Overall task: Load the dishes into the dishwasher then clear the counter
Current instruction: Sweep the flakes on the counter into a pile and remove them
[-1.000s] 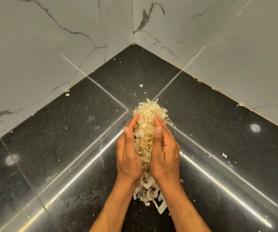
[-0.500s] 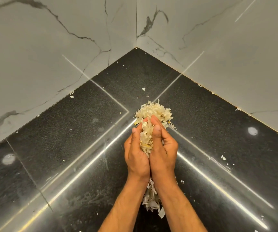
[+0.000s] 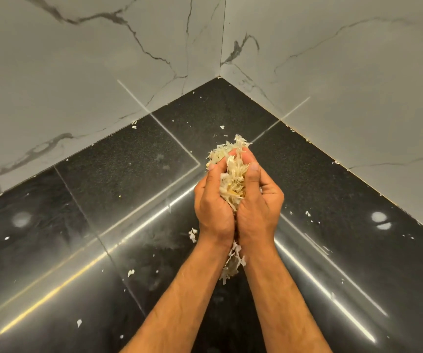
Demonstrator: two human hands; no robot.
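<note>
- Black polished stone makes up the worktop (image 3: 118, 174), which runs into a back corner where two walls meet; seams and bright streaks of reflected light cross its glossy surface.
- White marble-look tiles with grey veins cover the left wall (image 3: 78, 72), standing along the worktop's left back edge.
- Small pale flakes (image 3: 130, 273) lie scattered over the left and middle of the worktop, well apart from one another, with a few more close to the left back edge.
- Left hand (image 3: 211, 200) is raised above the middle of the worktop, fingers curled and thumb up, cupped around the left side of a heap of scraps; its heel touches the heel of the other hand.
- Pale yellow-white shreds, a pile of scraps (image 3: 232, 179), sit pressed between both palms, just in front of the back corner; some stick out beyond the fingertips, and a tuft hangs below between the wrists.
- Right hand (image 3: 258, 202) mirrors the first, fingers curled round the right side of the heap, thumb pointing up along it.
- More tiny flakes dot the worktop to the right of the hands and along the right back edge.
- Right wall (image 3: 345, 85) carries the same veined white tile.
</note>
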